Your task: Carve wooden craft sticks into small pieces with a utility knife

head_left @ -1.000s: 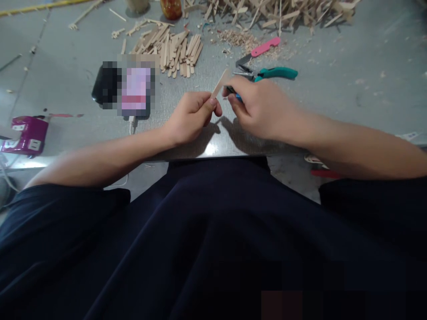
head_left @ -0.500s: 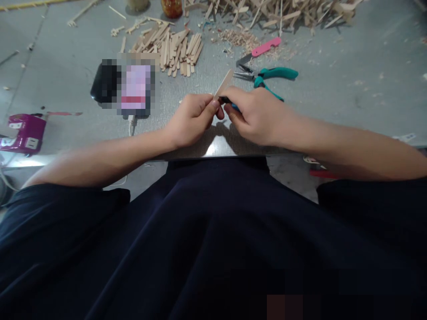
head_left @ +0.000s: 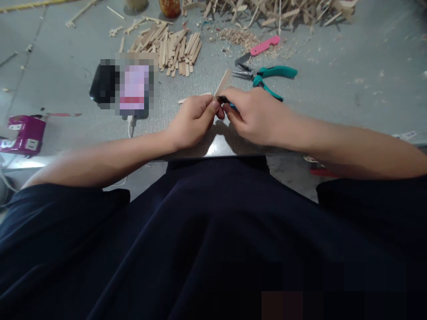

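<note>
My left hand is closed, its thumb and fingers pinching a flat wooden craft stick that points up and to the right. In my right hand, also closed, is a small tool with a dark tip and a bit of blue handle; most of it is hidden by the fingers. Its tip meets the lower part of the stick, close to my left thumb. Another craft stick shows on the table behind my left hand. Just beyond my right hand lie green-handled pliers and a pink-handled folding knife.
A pile of craft sticks lies past the phone and a black object. Wood shavings and a heap of sticks are at the back, near an amber jar. A purple power socket sits left.
The second craft stick behind my left hand now shows more. The dark tool tip is more exposed against the held stick. Both hands keep nearly the same place.
</note>
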Demonstrator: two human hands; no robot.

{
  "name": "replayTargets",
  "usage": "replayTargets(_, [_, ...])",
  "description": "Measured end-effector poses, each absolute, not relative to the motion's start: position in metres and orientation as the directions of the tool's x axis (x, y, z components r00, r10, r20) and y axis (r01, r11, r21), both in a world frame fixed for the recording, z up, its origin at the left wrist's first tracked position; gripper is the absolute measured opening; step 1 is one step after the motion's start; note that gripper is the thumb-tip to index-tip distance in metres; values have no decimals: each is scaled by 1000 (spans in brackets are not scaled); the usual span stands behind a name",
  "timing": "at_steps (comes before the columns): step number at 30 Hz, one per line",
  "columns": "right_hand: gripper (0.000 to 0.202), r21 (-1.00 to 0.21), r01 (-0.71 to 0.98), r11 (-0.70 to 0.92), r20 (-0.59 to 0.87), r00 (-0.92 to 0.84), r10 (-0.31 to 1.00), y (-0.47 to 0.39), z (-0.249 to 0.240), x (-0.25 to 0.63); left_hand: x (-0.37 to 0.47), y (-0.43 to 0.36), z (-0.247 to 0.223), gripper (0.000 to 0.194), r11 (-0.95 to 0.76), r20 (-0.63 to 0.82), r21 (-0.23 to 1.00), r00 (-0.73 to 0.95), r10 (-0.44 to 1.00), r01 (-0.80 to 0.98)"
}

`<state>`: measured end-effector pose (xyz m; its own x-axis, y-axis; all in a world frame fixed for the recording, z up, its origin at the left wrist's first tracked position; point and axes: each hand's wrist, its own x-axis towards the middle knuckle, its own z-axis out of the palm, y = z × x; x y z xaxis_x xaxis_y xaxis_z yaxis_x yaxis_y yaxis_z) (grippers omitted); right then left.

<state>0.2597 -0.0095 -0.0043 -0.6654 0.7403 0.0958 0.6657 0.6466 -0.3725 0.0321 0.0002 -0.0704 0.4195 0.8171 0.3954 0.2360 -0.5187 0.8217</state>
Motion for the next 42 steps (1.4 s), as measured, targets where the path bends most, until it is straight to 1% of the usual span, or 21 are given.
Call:
replayTargets(3, [29,-374,664,647,98,-665,740,-9,-4,260,31,1,-72,59,-519,386,814,426,818,259])
replayTargets(5, [27,-382,670,637,92,-658,747,-9,-4,259,31,1,-72,60,-525,391,806,420,819,274])
replayTargets(9, [22,-403,667,627,82,-656,750,-9,-2,259,33,4,-74,70,-522,392,808,413,822,273])
replayTargets(11, [21,-412,659,629,83,-661,746,-9,-2,260,33,4,-74,72,-509,377,817,415,828,271])
replayTargets(13, [16,-436,656,616,86,-651,754,-8,-3,260,33,2,-73,67,-511,376,813,420,826,277])
replayTargets(15, [12,-461,644,610,101,-645,757,-7,-6,261,32,-1,-70,58,-525,382,796,423,822,302])
replayTargets(17, [15,-463,619,634,134,-659,740,-5,-9,261,32,-6,-67,49,-537,388,770,417,822,343])
replayTargets(19, [22,-439,607,662,155,-675,722,-4,-12,261,32,-9,-63,48,-545,382,744,424,821,385])
replayTargets(21, [27,-392,630,671,144,-678,721,-5,-13,261,31,-11,-62,52,-568,392,715,440,808,407])
replayTargets(24, [35,-270,695,667,104,-667,738,-9,-12,259,29,-13,-62,48,-584,385,665,455,803,466])
replayTargets(27, [42,-165,732,661,36,-665,746,-14,-9,255,29,-13,-64,41,-535,320,618,436,841,576])
replayTargets(30, [47,-98,776,624,-33,-629,777,-19,-5,250,30,-14,-65,45,-527,316,593,426,848,608])
replayTargets(33, [48,-92,791,605,-36,-610,792,-20,-4,247,31,-15,-67,52,-567,383,589,419,823,577])
replayTargets(38, [37,-181,734,654,6,-664,747,-16,-6,250,31,-15,-74,55,-554,387,573,397,832,603])
replayTargets(40, [37,-148,739,657,13,-663,748,-16,-8,250,31,-12,-77,58,-554,387,562,397,832,614])
replayTargets(42, [43,-80,756,649,22,-650,760,-17,-10,249,33,-8,-80,66,-563,407,555,390,826,612])
